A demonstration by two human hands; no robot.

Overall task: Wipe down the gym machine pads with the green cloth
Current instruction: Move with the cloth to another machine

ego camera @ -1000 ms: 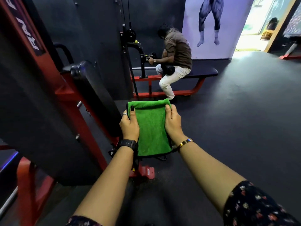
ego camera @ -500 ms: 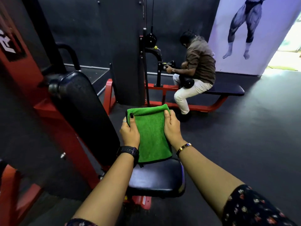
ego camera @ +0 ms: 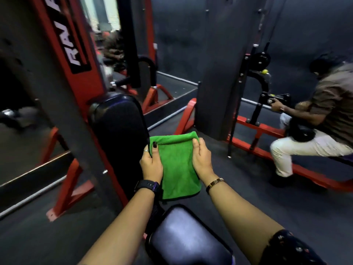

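Green cloth [ego camera: 176,169], folded, hangs just above the black seat pad [ego camera: 189,240], its side edges pinched between thumb and fingers by left hand [ego camera: 151,165] and right hand [ego camera: 202,159]; dark rubber floor [ego camera: 267,188] surrounds that pad.

dim room, motion blur throughout (worst at left), wide-angle bending at edges, glare on seat pad [ego camera: 188,238].

Matte dark grey walls [ego camera: 181,35] all round, above a dark grey floor [ego camera: 277,203]. At left, a slanted red steel upright [ego camera: 91,81] with a black label in white lettering, partly cut off. Behind it, a bright pale strip of light [ego camera: 99,14], blurred. In the middle, a tall dark grey panel [ego camera: 215,73]. At right, a low red tubular frame [ego camera: 259,127], and a seated person in brown shirt and white trousers [ego camera: 332,104].
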